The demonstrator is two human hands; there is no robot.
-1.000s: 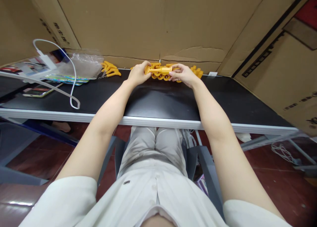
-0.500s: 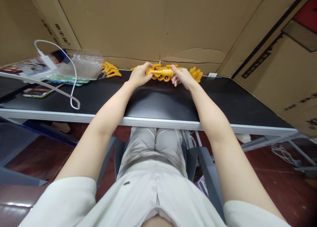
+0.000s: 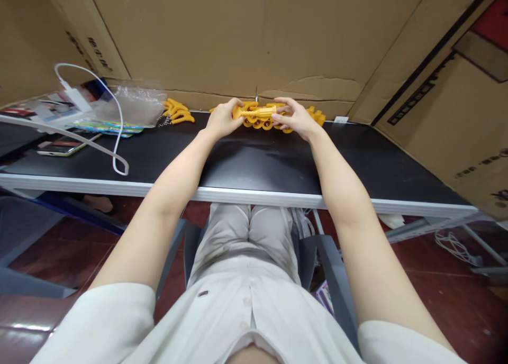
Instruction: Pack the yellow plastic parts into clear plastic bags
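Well left of the yellow piece [image 3: 257,112], a phone [image 3: 68,146] lies on the bench [image 3: 257,165]. The white cable [image 3: 119,126] and the clear bag [image 3: 133,106] are also left of the piece. Nearer to it on that side, just beside the bag, lies a yellow bunch [image 3: 177,111] of curved prongs.

The left hand [image 3: 223,119] is at the left end of the piece, its fingers and thumb clamped on the flat, rounded tip. Its forearm slants up to the piece from the lower left, with the wrist a little bent and the back of the hand partly facing the camera.

The piece itself spans the gap between the two hands. Its long axis runs left to right, close to level, with the slim neck toward the left hand and the thicker, ribbed end toward the right. Just below it as seen, a row of yellow cups [image 3: 257,124] shows.

The right hand [image 3: 296,119] is at the ribbed end, as near to the piece as the left. Its fingers are parted around that end, the uppermost reaching out above it; whether the thumb and fingertips press on it, I cannot tell. Its forearm slants in from the lower right. Right of the piece, partly behind that hand, stands a yellow cluster [image 3: 317,115].
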